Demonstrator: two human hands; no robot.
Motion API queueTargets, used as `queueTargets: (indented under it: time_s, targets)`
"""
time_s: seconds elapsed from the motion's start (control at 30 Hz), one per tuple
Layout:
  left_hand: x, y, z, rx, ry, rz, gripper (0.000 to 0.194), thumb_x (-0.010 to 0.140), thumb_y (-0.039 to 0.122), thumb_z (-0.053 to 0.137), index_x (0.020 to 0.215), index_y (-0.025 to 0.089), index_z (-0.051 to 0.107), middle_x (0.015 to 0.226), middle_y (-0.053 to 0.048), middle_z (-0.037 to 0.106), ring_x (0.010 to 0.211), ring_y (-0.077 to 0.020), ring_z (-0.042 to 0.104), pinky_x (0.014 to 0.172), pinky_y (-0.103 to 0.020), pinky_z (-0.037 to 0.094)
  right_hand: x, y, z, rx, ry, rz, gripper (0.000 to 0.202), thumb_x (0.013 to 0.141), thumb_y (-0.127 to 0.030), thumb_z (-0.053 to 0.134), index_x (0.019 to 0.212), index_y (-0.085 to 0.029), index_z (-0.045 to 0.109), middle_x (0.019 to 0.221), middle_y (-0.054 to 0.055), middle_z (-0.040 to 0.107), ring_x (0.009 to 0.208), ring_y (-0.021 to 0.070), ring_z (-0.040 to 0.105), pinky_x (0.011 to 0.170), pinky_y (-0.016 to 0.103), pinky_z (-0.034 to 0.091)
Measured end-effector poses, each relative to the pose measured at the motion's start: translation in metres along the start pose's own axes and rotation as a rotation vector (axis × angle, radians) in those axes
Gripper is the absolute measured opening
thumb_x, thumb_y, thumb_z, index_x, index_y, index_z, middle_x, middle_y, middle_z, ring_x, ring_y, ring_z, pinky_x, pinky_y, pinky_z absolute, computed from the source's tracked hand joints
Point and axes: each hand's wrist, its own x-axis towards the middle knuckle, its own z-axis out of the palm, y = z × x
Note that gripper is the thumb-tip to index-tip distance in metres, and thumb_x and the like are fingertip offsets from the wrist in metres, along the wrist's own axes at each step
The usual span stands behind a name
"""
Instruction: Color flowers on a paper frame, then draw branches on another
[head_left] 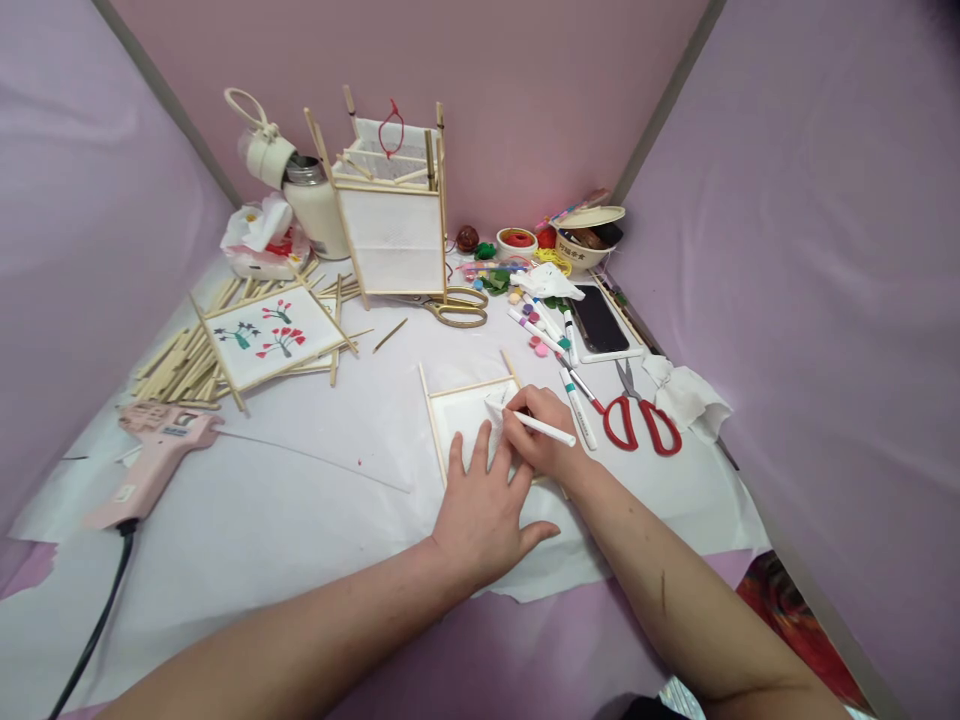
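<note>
A white panel in a thin wooden frame [471, 385] lies on the covered table in front of me. My left hand [486, 505] rests on its lower part, fingers spread, holding nothing. In my right hand [544, 435] is a white marker [546, 428], pinched near its tip. The tip meets the upper right of the panel, where a few thin dark strokes show. The fingers of both hands nearly touch and cover much of the panel's lower right.
A lantern frame [394, 243], bottle [319, 215] and gold scissors [457, 308] stand or lie behind. At left are wooden sticks [176, 350], a painted panel [262, 330] and a pink glue gun [154, 465]. Red scissors [621, 422], markers [577, 405] and a phone [600, 320] lie right.
</note>
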Motion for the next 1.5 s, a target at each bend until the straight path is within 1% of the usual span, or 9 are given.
queueTargets:
  time_s: [0.1,0.37,0.47,0.67,0.73,0.93,1.17,1.37,1.5]
  targets:
    - [0.0003,-0.0001,-0.0005,-0.006,-0.006,-0.001,0.081,0.083,0.073,0.046,0.143,0.019,0.045,0.156,-0.02,0.031,0.144,-0.0445,0.021,0.112,-0.069,0.014,0.0006,0.0004,0.0006,-0.003,-0.001,-0.003,0.012,0.087,-0.025,0.052,0.075,-0.024,0.05,0.066,-0.001,0.059,0.066,0.0173,0.054,0.068,0.031,0.04]
    - [0.0005,0.0,0.0008,-0.012,-0.019,-0.002,0.083,0.085,0.075,0.039,0.148,0.02,0.038,0.157,-0.019,0.03,0.145,-0.0449,0.016,0.111,-0.071,0.011,0.0015,0.0032,0.0,-0.113,0.137,0.136,0.013,0.087,-0.024,0.049,0.074,-0.025,0.047,0.064,-0.001,0.055,0.063,0.018,0.051,0.066,0.031,0.038]
    - [0.0003,-0.0002,0.0006,-0.01,-0.021,-0.001,0.083,0.085,0.075,0.04,0.148,0.02,0.038,0.157,-0.019,0.03,0.145,-0.0449,0.016,0.111,-0.071,0.011,0.001,0.0027,-0.0001,-0.114,0.155,0.105,0.014,0.088,-0.024,0.049,0.074,-0.024,0.047,0.064,-0.001,0.056,0.064,0.0178,0.052,0.067,0.031,0.039]
    - [0.0002,0.0007,-0.0019,0.015,-0.024,-0.007,0.082,0.084,0.074,0.045,0.145,0.02,0.042,0.157,-0.019,0.03,0.145,-0.0443,0.019,0.112,-0.069,0.014,0.0009,0.002,0.0018,-0.081,0.082,-0.013,0.014,0.085,-0.02,0.052,0.073,-0.024,0.047,0.064,-0.002,0.057,0.062,0.0164,0.052,0.067,0.03,0.039]
    - [0.0002,0.001,-0.002,0.019,-0.027,-0.009,0.082,0.084,0.074,0.044,0.147,0.021,0.04,0.158,-0.018,0.029,0.145,-0.044,0.018,0.112,-0.069,0.014,0.0015,0.0027,0.0021,-0.099,0.087,-0.014,0.014,0.085,-0.019,0.053,0.074,-0.023,0.047,0.063,-0.002,0.057,0.061,0.0162,0.051,0.067,0.031,0.039]
    - [0.0006,0.0006,-0.0002,0.017,-0.039,-0.008,0.083,0.085,0.075,0.04,0.149,0.021,0.037,0.158,-0.018,0.028,0.146,-0.0438,0.015,0.112,-0.07,0.012,0.0019,0.0049,0.0015,-0.167,0.183,0.052,0.014,0.087,-0.02,0.052,0.074,-0.024,0.046,0.062,-0.002,0.056,0.061,0.0169,0.051,0.066,0.03,0.038]
    - [0.0008,0.0006,0.0002,0.025,-0.026,-0.004,0.082,0.084,0.074,0.043,0.147,0.022,0.04,0.158,-0.017,0.029,0.145,-0.0439,0.017,0.112,-0.069,0.013,0.0009,0.0031,0.0025,-0.103,0.102,-0.043,0.014,0.085,-0.019,0.054,0.074,-0.023,0.047,0.063,-0.003,0.057,0.062,0.0157,0.052,0.068,0.029,0.039]
    - [0.0003,0.0006,0.0008,0.02,-0.026,-0.002,0.084,0.085,0.075,0.04,0.149,0.021,0.037,0.158,-0.018,0.029,0.146,-0.0442,0.016,0.112,-0.07,0.012,0.0016,0.0044,0.0019,-0.204,0.189,0.051,0.015,0.087,-0.02,0.052,0.074,-0.024,0.046,0.063,-0.002,0.057,0.061,0.0168,0.052,0.067,0.031,0.038]
    - [0.0003,0.0006,0.0,0.01,-0.034,-0.008,0.083,0.085,0.075,0.041,0.148,0.021,0.038,0.158,-0.018,0.029,0.146,-0.044,0.015,0.112,-0.07,0.012,0.0014,0.0035,0.0013,-0.204,0.207,0.037,0.015,0.087,-0.02,0.052,0.074,-0.024,0.047,0.063,-0.002,0.058,0.062,0.017,0.052,0.067,0.031,0.039]
